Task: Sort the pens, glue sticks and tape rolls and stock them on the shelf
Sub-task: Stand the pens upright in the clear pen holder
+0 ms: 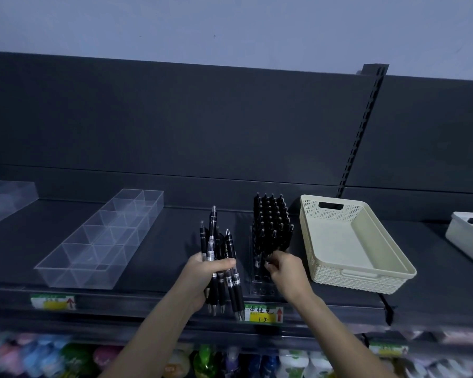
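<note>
Head view: left hand point(210, 268) grips pen bundle point(213, 236); right hand point(284, 271) pinches single pen point(267, 258) at rack point(260, 290), shelf point(159, 271) front edge. I judge the uneven bundle may slip.

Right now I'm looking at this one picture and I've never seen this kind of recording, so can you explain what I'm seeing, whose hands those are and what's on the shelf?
There is no machine here. A person wears a wide-angle camera on the head, so you look forward and down at their own two bare hands. The left hand grips a bundle of black pens. The right hand reaches into a clear pen rack and seems to pinch one pen there. Behind it, more standing pens fill the rack. On the dark shelf, a clear divided tray sits to the left and a cream basket to the right. A yellow price label hangs on the shelf edge. Everything below is too blurred to name.
</note>
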Action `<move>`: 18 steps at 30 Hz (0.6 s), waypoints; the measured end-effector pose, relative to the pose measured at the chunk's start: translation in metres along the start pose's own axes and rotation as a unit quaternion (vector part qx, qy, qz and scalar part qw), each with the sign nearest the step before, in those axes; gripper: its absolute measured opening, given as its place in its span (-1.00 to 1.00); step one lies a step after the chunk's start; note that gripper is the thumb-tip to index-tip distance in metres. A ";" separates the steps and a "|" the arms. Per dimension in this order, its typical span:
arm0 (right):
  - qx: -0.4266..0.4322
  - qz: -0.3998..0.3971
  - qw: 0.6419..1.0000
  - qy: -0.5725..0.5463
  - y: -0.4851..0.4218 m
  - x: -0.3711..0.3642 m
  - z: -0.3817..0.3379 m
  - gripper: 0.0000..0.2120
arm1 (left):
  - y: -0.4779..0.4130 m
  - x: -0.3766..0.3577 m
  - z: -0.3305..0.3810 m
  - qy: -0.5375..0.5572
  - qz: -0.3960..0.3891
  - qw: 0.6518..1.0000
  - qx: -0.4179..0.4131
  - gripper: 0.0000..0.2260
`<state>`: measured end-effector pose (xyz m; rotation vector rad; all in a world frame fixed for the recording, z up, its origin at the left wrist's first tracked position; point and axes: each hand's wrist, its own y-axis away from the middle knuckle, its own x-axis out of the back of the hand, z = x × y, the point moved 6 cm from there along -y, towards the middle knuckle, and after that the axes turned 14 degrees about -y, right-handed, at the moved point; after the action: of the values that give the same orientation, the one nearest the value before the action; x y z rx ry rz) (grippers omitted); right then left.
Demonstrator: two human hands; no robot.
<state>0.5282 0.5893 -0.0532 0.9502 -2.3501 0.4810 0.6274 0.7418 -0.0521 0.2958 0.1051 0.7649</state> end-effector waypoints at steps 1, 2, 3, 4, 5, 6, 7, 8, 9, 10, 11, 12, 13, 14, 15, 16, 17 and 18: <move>-0.004 0.001 1.000 0.000 0.001 0.001 0.000 -0.78 | 0.000 0.000 0.000 0.000 0.000 1.000 -0.001 -0.86; -0.005 0.005 1.000 -0.002 0.003 0.002 0.001 -0.77 | 0.000 -0.001 0.000 -0.002 0.000 1.000 -0.004 -0.89; -0.008 0.013 1.000 -0.005 0.005 0.005 0.000 -0.76 | 0.000 -0.001 0.001 -0.004 0.002 1.000 -0.007 -0.91; -0.006 0.026 1.000 -0.010 0.007 0.009 -0.002 -0.78 | 0.000 -0.002 0.001 -0.006 0.004 1.000 -0.011 -0.91; 0.002 0.044 0.999 -0.023 0.010 0.014 -0.006 -0.84 | 0.001 -0.003 0.003 -0.007 0.005 1.000 -0.013 -0.92; 0.015 0.057 0.997 -0.050 0.013 0.019 -0.011 -0.93 | 0.000 -0.003 0.004 -0.008 0.007 1.000 -0.017 -0.92; 0.024 0.055 0.994 -0.087 0.017 0.022 -0.017 -0.94 | 0.000 -0.005 0.006 -0.012 0.008 1.000 -0.020 -0.92; 0.025 0.033 0.991 -0.126 0.021 0.022 -0.024 -0.86 | -0.002 -0.006 0.009 -0.017 0.009 0.999 -0.027 -0.93; 0.021 -0.005 0.986 -0.166 0.024 0.019 -0.031 -0.83 | -0.001 -0.009 0.012 -0.022 0.009 0.999 -0.033 -0.93; 0.011 -0.047 0.978 -0.201 0.027 0.015 -0.038 -0.84 | -0.002 -0.012 0.015 -0.029 0.006 0.999 -0.042 -0.92; -0.001 -0.082 0.970 -0.227 0.030 0.010 -0.043 -0.87 | -0.002 -0.016 0.019 -0.035 0.001 0.998 -0.049 -0.90; -0.011 -0.104 0.965 -0.241 0.032 0.006 -0.046 -0.88 | -0.002 -0.019 0.021 -0.038 -0.005 0.998 -0.054 -0.89; -0.019 -0.114 0.961 -0.253 0.032 0.004 -0.045 -0.87 | -0.001 -0.022 0.024 -0.036 -0.010 0.998 -0.055 -0.88; -0.025 -0.117 0.957 -0.264 0.032 0.004 -0.044 -0.85 | -0.002 -0.024 0.024 -0.031 -0.015 0.998 -0.054 -0.89; -0.031 -0.116 0.954 -0.276 0.032 0.005 -0.041 -0.83 | -0.002 -0.025 0.023 -0.022 -0.017 0.998 -0.048 -0.91; -0.040 -0.112 0.950 -0.288 0.032 0.008 -0.037 -0.81 | -0.003 -0.024 0.021 -0.014 -0.019 0.999 -0.043 -0.94; -0.046 -0.100 0.947 -0.302 0.032 0.012 -0.033 -0.82 | -0.003 -0.022 0.020 -0.009 -0.020 0.999 -0.038 -0.97; -0.048 -0.077 0.946 -0.312 0.031 0.019 -0.030 -0.83 | -0.005 -0.019 0.016 -0.013 -0.018 0.999 -0.037 -0.97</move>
<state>0.5051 0.6154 -0.0219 1.3817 -2.7786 -0.0132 0.6201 0.7217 -0.0381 0.2324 0.0581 0.7265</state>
